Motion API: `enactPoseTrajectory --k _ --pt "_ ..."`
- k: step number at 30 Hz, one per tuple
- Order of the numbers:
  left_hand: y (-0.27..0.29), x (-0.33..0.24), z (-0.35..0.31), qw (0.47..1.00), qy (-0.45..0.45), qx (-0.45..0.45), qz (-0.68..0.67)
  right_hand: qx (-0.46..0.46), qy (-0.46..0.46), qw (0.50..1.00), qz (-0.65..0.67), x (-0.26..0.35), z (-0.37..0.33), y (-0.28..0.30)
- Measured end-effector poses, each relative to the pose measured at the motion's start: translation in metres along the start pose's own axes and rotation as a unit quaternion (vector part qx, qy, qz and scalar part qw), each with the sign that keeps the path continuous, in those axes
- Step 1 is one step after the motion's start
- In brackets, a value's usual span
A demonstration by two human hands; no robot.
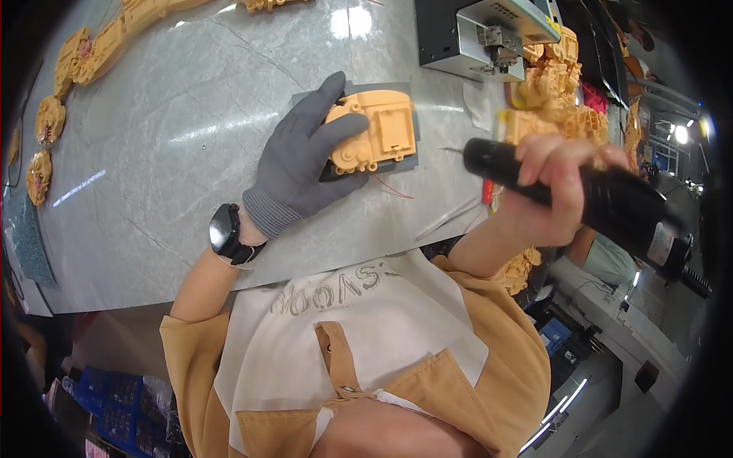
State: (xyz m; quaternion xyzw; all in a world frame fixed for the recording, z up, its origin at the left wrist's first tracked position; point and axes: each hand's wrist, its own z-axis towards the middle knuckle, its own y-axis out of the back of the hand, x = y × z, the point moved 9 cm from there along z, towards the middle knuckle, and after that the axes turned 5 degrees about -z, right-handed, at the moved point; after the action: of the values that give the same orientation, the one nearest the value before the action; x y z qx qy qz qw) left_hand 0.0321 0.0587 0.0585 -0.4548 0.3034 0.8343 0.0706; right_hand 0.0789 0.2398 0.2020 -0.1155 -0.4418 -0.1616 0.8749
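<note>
The two hands are well apart, each with a grip of its own. The left hand (301, 156), in a grey knitted glove, is clamped on an orange plastic housing (393, 126), one finger lying across its upper face and others along its near side. The housing sits just to the right of the left palm, over a dark flat pad (410, 163) that shows around its edges on the grey marbled desk (206, 99). A thin red wire (393, 188) curves out below the left fingertips. A black watch (224, 230) is strapped on the wrist behind that glove. The right hand (553, 179), bare and somewhat blurred, is wrapped around a black handheld driver (626, 210); its thin bit (453, 149) points left toward the housing, with a gap between them. Below the driver's front end, to the left of the right forearm, lies a slim metal tool (449, 219), its exact kind unclear. Beyond the right hand is a heap of orange parts (553, 84), and to the left of that heap, farther out than both hands, stands a metal-and-black device (489, 42). Well to the left of the gloved hand, more orange pieces (103, 57) run along the far edge, with a blue-grey foam sheet (29, 240) nearer the body.
</note>
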Motion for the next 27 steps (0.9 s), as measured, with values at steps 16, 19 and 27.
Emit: enactPoseTrajectory --k 16,19,27 --pt "0.003 -0.005 0.002 1.0 -0.017 -0.009 0.017 0.042 -0.074 0.996 0.029 -0.014 -0.02 -0.044" --pt "0.004 -0.007 0.001 1.0 -0.009 -0.009 0.026 0.068 -0.068 0.995 -0.019 -0.012 -0.022 -0.051" --pt "0.003 -0.005 0.0 0.999 0.004 0.002 0.036 0.068 -0.077 0.994 -0.029 -0.019 -0.022 -0.052"
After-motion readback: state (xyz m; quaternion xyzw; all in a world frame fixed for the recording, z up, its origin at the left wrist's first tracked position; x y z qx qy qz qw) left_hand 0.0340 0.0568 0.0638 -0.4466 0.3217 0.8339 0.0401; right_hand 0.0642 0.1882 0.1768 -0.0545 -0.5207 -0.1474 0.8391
